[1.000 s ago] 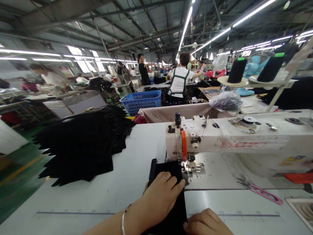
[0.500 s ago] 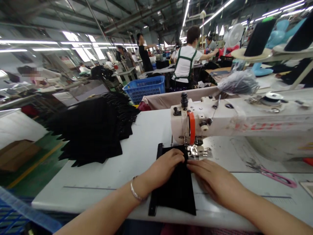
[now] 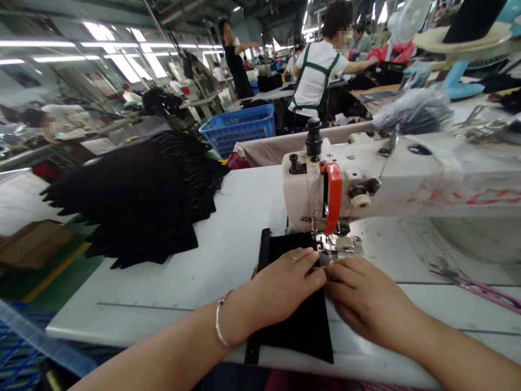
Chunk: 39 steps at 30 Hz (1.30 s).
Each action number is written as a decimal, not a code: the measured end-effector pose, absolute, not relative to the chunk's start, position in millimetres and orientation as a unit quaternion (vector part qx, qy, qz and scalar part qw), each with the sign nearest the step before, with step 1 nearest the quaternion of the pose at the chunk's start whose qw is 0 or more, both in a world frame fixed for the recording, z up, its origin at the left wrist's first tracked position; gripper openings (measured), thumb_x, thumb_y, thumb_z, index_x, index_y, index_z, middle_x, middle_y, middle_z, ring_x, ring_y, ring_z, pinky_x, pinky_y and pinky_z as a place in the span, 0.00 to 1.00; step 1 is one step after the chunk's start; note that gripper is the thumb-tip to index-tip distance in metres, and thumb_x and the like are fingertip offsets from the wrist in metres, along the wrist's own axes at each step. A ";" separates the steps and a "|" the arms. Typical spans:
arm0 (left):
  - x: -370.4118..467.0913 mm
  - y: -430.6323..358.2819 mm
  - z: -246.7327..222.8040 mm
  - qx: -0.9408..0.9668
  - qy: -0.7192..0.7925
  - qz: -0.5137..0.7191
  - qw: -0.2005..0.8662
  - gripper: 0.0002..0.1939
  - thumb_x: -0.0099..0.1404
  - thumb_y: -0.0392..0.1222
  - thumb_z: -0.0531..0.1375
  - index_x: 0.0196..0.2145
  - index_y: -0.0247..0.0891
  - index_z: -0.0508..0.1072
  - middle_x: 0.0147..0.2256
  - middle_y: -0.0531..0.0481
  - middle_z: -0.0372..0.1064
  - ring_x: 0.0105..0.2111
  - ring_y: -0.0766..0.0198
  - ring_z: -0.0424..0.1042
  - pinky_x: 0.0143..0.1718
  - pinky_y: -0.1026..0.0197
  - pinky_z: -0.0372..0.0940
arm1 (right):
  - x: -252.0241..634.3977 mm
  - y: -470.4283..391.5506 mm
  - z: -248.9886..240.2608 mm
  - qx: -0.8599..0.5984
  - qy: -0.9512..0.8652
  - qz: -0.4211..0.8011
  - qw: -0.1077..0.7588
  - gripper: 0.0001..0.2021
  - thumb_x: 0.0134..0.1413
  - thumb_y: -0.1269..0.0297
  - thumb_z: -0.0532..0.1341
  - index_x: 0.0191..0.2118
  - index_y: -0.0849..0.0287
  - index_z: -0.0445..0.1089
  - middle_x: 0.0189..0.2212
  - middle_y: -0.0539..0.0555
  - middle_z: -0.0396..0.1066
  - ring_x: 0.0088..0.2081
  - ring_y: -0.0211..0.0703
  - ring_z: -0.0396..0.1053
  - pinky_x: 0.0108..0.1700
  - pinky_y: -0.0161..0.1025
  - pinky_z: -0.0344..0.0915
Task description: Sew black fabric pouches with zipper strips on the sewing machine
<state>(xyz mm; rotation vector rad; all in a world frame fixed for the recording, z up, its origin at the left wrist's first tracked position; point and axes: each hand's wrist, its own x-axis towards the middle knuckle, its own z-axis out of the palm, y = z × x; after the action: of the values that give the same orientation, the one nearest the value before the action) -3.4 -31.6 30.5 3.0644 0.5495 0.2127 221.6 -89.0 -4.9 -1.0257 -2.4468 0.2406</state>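
left hand (image 3: 283,288): 1 slim ring (image 3: 293,258) | left wrist (image 3: 238,315): 1 silver-coloured bangle (image 3: 218,321) | forearms (image 3: 439,336): 2, bare

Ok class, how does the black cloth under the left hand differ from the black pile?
The cloth lies flat, while the pile rises in many uneven layers. The cloth has the left hand on it; no hand touches the pile. The cloth looks smaller than the pile. Both are black.

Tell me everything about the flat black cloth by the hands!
The flat black cloth looks matte and four-sided, with a narrow black strip along its left edge. It lies on the pale table, top right corner beside the silver metal presser foot. The bare left hand rests on it; the bare right hand is at its right edge.
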 end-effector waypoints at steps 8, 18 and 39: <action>-5.8 -26.7 21.6 0.981 0.178 0.073 0.006 0.15 0.69 0.30 0.54 0.53 0.28 0.67 0.59 0.36 0.67 0.62 0.51 0.65 0.66 0.51 0.61 | 218.5 -91.9 -2.6 -0.360 -0.896 0.069 0.251 0.13 0.61 0.75 0.55 0.47 0.61 0.73 0.46 0.59 0.73 0.48 0.51 0.68 0.48 0.50 0.69; -3.1 -17.4 28.2 0.983 0.175 0.060 0.012 0.16 0.68 0.28 0.54 0.53 0.27 0.68 0.58 0.35 0.67 0.63 0.51 0.63 0.67 0.49 0.60 | 219.5 -98.7 3.9 -0.355 -0.900 0.094 0.234 0.12 0.61 0.75 0.55 0.45 0.59 0.72 0.49 0.58 0.72 0.49 0.51 0.67 0.50 0.51 0.66; -22.2 -114.1 5.4 0.923 0.254 0.253 0.141 0.12 0.73 0.29 0.54 0.50 0.34 0.73 0.50 0.45 0.75 0.54 0.60 0.71 0.62 0.51 0.67 | 206.1 -159.7 -9.4 -0.401 -0.857 0.106 0.305 0.09 0.67 0.70 0.56 0.47 0.60 0.73 0.40 0.55 0.75 0.46 0.45 0.70 0.48 0.46 0.67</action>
<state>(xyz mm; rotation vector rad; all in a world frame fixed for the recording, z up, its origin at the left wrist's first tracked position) -22.2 -114.1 5.4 2.6656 0.7336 0.7295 206.1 -159.7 -9.4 -1.0613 -2.2702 0.2814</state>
